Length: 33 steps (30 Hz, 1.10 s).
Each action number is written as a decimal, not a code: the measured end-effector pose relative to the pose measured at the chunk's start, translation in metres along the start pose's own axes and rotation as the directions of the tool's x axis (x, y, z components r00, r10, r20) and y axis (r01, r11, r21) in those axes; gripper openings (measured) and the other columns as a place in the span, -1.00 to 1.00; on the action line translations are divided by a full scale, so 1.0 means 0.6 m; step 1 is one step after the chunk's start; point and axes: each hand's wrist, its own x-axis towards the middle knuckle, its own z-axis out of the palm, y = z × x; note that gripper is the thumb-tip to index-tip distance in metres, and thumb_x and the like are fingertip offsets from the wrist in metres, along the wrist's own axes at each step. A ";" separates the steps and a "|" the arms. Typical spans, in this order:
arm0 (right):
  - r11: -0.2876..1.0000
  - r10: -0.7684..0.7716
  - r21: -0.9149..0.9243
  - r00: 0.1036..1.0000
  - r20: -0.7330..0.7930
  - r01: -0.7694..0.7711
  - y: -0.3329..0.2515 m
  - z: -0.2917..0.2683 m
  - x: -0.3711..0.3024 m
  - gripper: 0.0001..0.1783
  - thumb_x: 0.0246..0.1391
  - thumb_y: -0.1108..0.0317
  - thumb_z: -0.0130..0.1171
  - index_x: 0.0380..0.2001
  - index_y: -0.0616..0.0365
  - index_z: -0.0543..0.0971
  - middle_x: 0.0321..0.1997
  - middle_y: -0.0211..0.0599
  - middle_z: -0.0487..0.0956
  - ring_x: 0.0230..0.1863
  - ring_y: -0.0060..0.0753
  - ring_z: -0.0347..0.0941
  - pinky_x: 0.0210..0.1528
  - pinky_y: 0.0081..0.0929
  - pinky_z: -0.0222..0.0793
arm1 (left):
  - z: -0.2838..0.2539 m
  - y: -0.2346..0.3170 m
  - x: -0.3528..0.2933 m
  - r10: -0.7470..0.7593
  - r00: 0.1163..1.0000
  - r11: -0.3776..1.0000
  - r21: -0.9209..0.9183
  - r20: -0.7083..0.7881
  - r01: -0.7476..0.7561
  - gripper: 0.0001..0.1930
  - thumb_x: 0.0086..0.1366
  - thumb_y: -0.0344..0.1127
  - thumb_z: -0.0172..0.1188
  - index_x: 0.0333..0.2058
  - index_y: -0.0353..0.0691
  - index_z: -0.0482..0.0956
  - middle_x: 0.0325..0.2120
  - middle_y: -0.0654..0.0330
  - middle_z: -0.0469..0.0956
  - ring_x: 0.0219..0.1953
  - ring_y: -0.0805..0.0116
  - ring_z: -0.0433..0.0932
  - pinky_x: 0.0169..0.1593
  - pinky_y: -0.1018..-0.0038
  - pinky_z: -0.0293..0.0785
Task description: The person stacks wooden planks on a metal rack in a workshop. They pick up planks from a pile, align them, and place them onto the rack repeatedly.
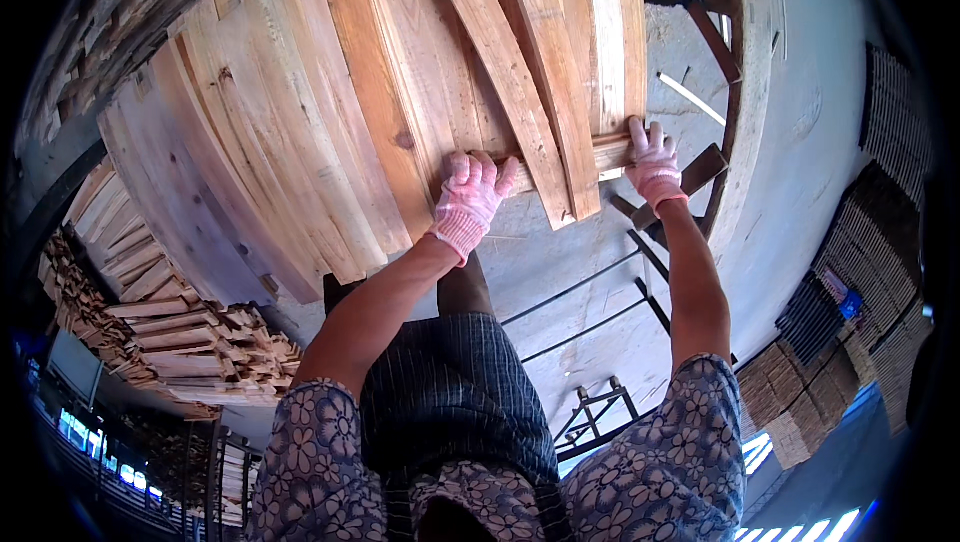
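Both hands wear pink and white knit gloves and sit at the near edge of a layer of wooden boards (365, 72). My left hand (473, 194) has its fingers curled over a narrow wooden strip (610, 154) running crosswise along the near board ends. At the strip's right end, my right hand (654, 164) is wrapped over it, thumb side hidden. Two loose planks (520, 92) lie slanted on top between my hands, their near ends (583, 204) sticking out past the edge.
A wood and metal stand (738, 102) is to the right of the boards. Stacks of cut wood pieces (190, 337) lie at the lower left, and more piles (105, 32) at the upper left. Dark slatted stacks (880, 217) line the right side. A metal frame (597, 412) stands on the grey floor.
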 end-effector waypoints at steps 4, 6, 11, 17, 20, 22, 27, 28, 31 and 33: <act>1.000 -0.005 0.022 1.000 -0.004 0.006 0.031 0.036 -0.010 -0.11 -0.14 0.31 0.46 0.27 -0.20 0.23 0.28 -0.12 0.24 0.17 0.29 0.33 0.12 0.07 0.49 | 0.083 0.020 0.029 -0.398 0.905 -0.448 -0.829 -0.150 -0.335 -0.58 0.21 -0.39 0.12 0.06 -0.09 0.35 -0.26 0.30 0.46 -0.05 0.38 0.50 0.32 0.16 0.15; 1.000 -0.006 -0.002 1.000 0.005 0.006 0.032 0.021 -0.015 -0.20 -0.13 0.30 0.46 0.18 -0.15 0.28 0.21 -0.13 0.27 0.16 0.27 0.35 0.09 0.04 0.51 | 0.106 0.022 0.042 -0.589 0.774 -0.769 -0.133 -0.232 -0.625 -0.34 0.19 -0.32 0.19 0.29 -0.05 0.26 -0.21 0.25 0.49 -0.07 0.38 0.50 0.14 0.33 0.24; 0.999 -0.025 -0.039 0.996 -0.085 0.022 0.024 0.030 -0.009 -0.09 -0.14 0.26 0.48 0.25 -0.04 0.19 0.22 -0.13 0.25 0.18 0.25 0.30 0.10 0.03 0.49 | 0.102 0.028 0.045 -0.576 0.806 -0.805 -0.075 -0.140 -0.588 -0.33 0.13 -0.28 0.22 0.26 0.01 0.28 -0.17 0.24 0.49 -0.06 0.38 0.49 0.12 0.38 0.24; 0.944 -0.070 -0.300 0.972 0.225 0.137 -0.004 -0.065 0.035 -0.22 -0.01 0.19 0.33 0.29 -0.07 0.28 0.27 -0.09 0.32 0.28 0.20 0.29 0.29 0.14 0.25 | 0.136 0.041 0.055 -0.618 0.729 -0.772 0.055 -0.294 -0.633 -0.31 0.25 -0.22 0.13 0.37 0.06 0.21 0.06 0.20 0.45 0.12 0.25 0.43 0.30 0.18 0.09; 0.929 -0.139 0.323 0.980 -0.142 0.179 -0.136 -0.169 0.061 -0.24 0.17 0.08 0.19 0.40 -0.14 0.20 0.40 0.00 0.25 0.42 0.13 0.18 0.38 0.04 0.16 | 0.148 0.096 0.022 -0.530 0.839 -0.797 0.266 0.124 -0.543 -0.28 0.18 -0.16 0.21 0.34 0.03 0.25 0.08 0.14 0.41 0.16 0.12 0.38 0.36 0.10 0.10; 0.732 -0.079 0.630 0.950 -0.301 0.260 -0.189 -0.141 0.091 -0.12 0.22 -0.09 0.16 0.48 -0.10 0.05 0.41 0.13 0.19 0.40 0.29 0.16 0.40 -0.09 0.19 | 0.204 0.153 0.002 -0.473 0.858 -0.751 0.418 0.200 -0.511 -0.29 0.13 -0.16 0.26 0.30 0.02 0.31 0.07 0.11 0.39 0.16 0.06 0.36 0.37 0.06 0.14; 0.711 -0.017 0.656 0.939 -0.344 0.253 -0.196 -0.117 0.109 -0.03 0.21 0.02 0.22 0.53 -0.14 -0.08 0.24 0.25 0.31 0.25 0.29 0.35 0.27 -0.02 0.35 | 0.223 0.427 -0.050 0.222 0.953 -0.927 0.348 0.209 0.140 -0.27 0.12 -0.04 0.34 0.24 -0.13 0.35 0.06 -0.02 0.37 0.14 -0.05 0.36 0.24 0.03 0.32; 0.740 0.015 0.640 0.946 -0.324 0.207 -0.227 -0.149 0.085 -0.08 0.21 0.21 0.28 0.51 -0.06 0.02 0.08 0.12 0.40 0.08 0.11 0.45 0.10 -0.10 0.41 | 0.214 0.477 -0.057 0.375 0.916 -0.884 0.354 0.142 0.307 -0.21 0.11 0.03 0.35 0.27 -0.13 0.30 0.09 -0.05 0.35 0.14 -0.08 0.37 0.21 0.02 0.33; 0.846 -0.016 0.516 0.974 -0.225 0.133 -0.276 -0.166 0.043 -0.01 0.21 0.02 0.23 0.53 -0.18 -0.10 0.17 0.19 0.35 0.10 0.23 0.46 0.17 -0.05 0.44 | 0.196 0.556 -0.047 0.641 0.766 -0.704 0.363 -0.048 0.611 -0.03 0.09 0.20 0.38 0.34 -0.15 0.15 0.12 -0.12 0.33 0.13 -0.16 0.38 0.16 0.00 0.38; 0.834 0.006 0.530 0.958 -0.286 0.153 -0.334 -0.135 0.038 0.04 0.17 0.01 0.25 0.53 -0.19 -0.14 0.29 0.21 0.25 0.25 0.26 0.34 0.27 -0.06 0.35 | 0.205 0.527 0.004 0.719 0.673 -0.573 0.400 -0.174 0.715 0.07 0.05 0.27 0.40 0.36 -0.17 0.08 0.11 -0.15 0.33 0.13 -0.18 0.39 0.15 0.00 0.40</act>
